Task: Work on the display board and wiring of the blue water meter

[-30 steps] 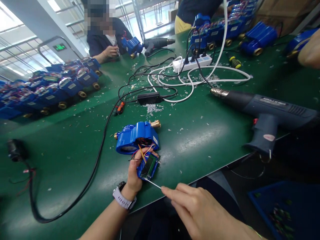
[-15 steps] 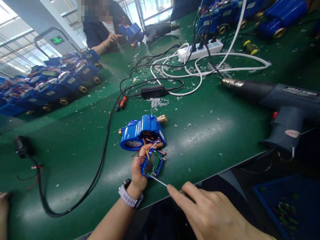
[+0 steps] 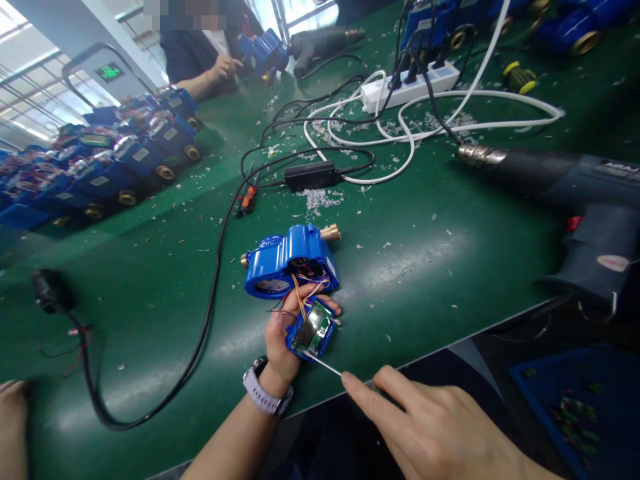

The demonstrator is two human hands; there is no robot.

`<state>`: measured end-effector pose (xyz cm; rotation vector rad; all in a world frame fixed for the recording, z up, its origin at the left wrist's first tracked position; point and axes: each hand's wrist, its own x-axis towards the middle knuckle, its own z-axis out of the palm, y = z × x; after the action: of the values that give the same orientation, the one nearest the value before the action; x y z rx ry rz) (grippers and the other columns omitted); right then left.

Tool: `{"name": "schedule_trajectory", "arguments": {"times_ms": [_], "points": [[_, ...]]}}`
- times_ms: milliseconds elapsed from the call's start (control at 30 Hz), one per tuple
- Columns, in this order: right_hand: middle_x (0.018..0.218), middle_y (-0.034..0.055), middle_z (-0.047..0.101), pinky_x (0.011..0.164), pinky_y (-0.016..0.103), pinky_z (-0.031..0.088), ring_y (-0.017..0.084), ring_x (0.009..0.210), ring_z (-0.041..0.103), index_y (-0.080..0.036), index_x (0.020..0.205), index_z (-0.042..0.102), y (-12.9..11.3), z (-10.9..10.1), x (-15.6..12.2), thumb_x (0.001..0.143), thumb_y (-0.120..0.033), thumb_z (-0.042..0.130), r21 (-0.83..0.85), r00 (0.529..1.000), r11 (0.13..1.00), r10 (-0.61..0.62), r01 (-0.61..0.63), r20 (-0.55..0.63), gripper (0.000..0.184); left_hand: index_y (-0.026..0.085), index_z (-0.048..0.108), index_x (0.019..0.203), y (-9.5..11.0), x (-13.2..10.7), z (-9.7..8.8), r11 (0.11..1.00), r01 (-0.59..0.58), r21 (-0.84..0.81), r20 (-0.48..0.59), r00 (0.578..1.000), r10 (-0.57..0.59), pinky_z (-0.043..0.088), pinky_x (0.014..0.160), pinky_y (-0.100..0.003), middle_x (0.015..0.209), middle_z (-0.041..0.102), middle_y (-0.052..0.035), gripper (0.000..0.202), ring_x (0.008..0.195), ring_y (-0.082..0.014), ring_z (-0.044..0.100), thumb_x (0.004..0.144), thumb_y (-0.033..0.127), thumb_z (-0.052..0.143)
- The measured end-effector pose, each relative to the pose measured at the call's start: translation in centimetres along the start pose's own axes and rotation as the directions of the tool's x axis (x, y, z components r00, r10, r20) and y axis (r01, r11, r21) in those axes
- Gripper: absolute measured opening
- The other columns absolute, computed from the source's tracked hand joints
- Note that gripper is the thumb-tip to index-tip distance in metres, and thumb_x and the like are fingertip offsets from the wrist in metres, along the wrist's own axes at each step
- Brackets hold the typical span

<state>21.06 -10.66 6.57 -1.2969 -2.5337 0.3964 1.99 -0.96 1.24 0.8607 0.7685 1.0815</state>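
Note:
My left hand, with a watch on the wrist, is closed around a small blue housing holding a green circuit board with a display. Coloured wires run from it into the open top of a blue water meter with brass ends, which lies on the table just beyond. My right hand grips a thin-shafted screwdriver; its handle is hidden in the palm. The shaft's tip touches the near left corner of the board.
On the right lies a heat gun. Behind are a white power strip, looped cables, a black adapter and an orange screwdriver. Several blue meters stand at left. A co-worker's hand is across the table.
The view has shifted slightly. Both hands keep their hold, and the screwdriver's tip stays at the same corner. The board has tilted a little, with a brighter glare on its display.

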Motion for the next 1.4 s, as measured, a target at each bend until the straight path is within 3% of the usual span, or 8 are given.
{"name": "schedule_trajectory", "arguments": {"times_ms": [133, 333, 600, 767, 900, 1033, 1233, 1400], "points": [[0.095, 0.0050, 0.063, 0.040, 0.026, 0.046, 0.015, 0.057, 0.064, -0.016, 0.132, 0.050, 0.0, -0.2, 0.0, 0.071, -0.002, 0.040, -0.016, 1.000, 1.000, -0.004, 0.004, -0.021, 0.064, 0.016, 0.067, 0.109, -0.1, 0.0, -0.2, 1.000, -0.005, -0.008, -0.022, 1.000, 0.005, 0.054, 0.081, -0.043, 0.105, 0.070, -0.0127, 0.061, 0.089, -0.0291, 0.067, 0.081, 0.067, 0.049], [0.092, 0.0049, 0.063, 0.039, 0.026, 0.045, 0.014, 0.054, 0.062, -0.015, 0.131, 0.051, 0.0, -0.2, 0.4, 0.074, -0.002, 0.040, -0.011, 1.000, 1.000, -0.008, 0.007, -0.026, 0.059, 0.016, 0.066, 0.105, -0.1, -0.1, 0.0, 1.000, -0.009, 0.020, -0.033, 0.999, 0.010, 0.053, 0.083, -0.044, 0.092, 0.071, -0.0104, 0.063, 0.087, -0.0291, 0.067, 0.078, 0.072, 0.049], [0.089, 0.0053, 0.064, 0.037, 0.027, 0.044, 0.014, 0.049, 0.061, -0.014, 0.131, 0.052, 0.0, 0.4, 0.4, 0.085, -0.006, 0.037, -0.038, 0.999, 0.999, -0.033, 0.032, -0.030, 0.049, 0.015, 0.067, 0.111, -0.2, -0.3, 0.1, 0.995, -0.048, 0.092, -0.057, 0.997, 0.054, 0.054, 0.074, -0.037, 0.093, 0.072, -0.0121, 0.071, 0.085, -0.0269, 0.067, 0.079, 0.075, 0.046], [0.089, 0.0029, 0.064, 0.040, 0.025, 0.047, 0.015, 0.052, 0.063, -0.016, 0.129, 0.054, 0.4, -0.1, 0.6, 0.073, -0.002, 0.046, 0.120, 0.999, 0.992, 0.022, -0.028, 0.049, 0.059, 0.016, 0.067, 0.108, -0.2, -0.5, -0.3, 0.991, -0.021, 0.135, -0.033, 0.999, 0.025, 0.055, 0.074, -0.039, 0.094, 0.072, -0.0120, 0.070, 0.090, -0.0287, 0.066, 0.077, 0.077, 0.049], [0.086, 0.0010, 0.064, 0.047, 0.024, 0.051, 0.015, 0.057, 0.065, -0.017, 0.130, 0.054, 0.4, -0.1, 0.8, 0.076, -0.002, 0.049, 0.232, 0.994, 0.969, 0.071, -0.088, 0.081, 0.056, 0.017, 0.066, 0.107, -0.2, -0.6, -0.5, 0.989, -0.015, 0.146, -0.050, 0.998, 0.023, 0.055, 0.075, -0.039, 0.095, 0.071, -0.0122, 0.069, 0.091, -0.0286, 0.066, 0.077, 0.076, 0.049], [0.090, 0.0023, 0.063, 0.041, 0.027, 0.047, 0.015, 0.052, 0.062, -0.017, 0.135, 0.049, 0.2, 0.4, 0.6, 0.078, -0.006, 0.046, 0.139, 0.998, 0.990, 0.028, -0.035, 0.054, 0.058, 0.018, 0.068, 0.105, -0.5, -0.5, -0.5, 0.993, -0.022, 0.116, -0.102, 0.994, 0.034, 0.055, 0.074, -0.040, 0.095, 0.071, -0.0108, 0.067, 0.089, -0.0295, 0.067, 0.075, 0.075, 0.051], [0.081, 0.0064, 0.065, 0.036, 0.025, 0.042, 0.015, 0.049, 0.060, -0.013, 0.123, 0.056, -0.2, 0.6, 1.0, 0.093, -0.008, 0.029, -0.124, 0.991, 0.990, -0.080, 0.066, -0.107, 0.041, 0.020, 0.069, 0.103, -0.5, -0.4, -0.6, 0.995, -0.038, 0.088, -0.130, 0.990, 0.050, 0.053, 0.078, -0.038, 0.092, 0.071, -0.0076, 0.059, 0.086, -0.0264, 0.066, 0.077, 0.070, 0.052], [0.084, 0.0030, 0.063, 0.036, 0.026, 0.040, 0.011, 0.045, 0.058, -0.016, 0.127, 0.053, -0.3, 0.6, 1.4, 0.089, -0.006, 0.032, -0.007, 0.998, 1.000, 0.002, -0.003, -0.063, 0.044, 0.019, 0.068, 0.101, -0.3, -0.3, -0.6, 0.996, -0.030, 0.084, -0.128, 0.991, 0.041, 0.052, 0.077, -0.039, 0.089, 0.070, -0.0078, 0.056, 0.084, -0.0272, 0.065, 0.077, 0.067, 0.053]]}}
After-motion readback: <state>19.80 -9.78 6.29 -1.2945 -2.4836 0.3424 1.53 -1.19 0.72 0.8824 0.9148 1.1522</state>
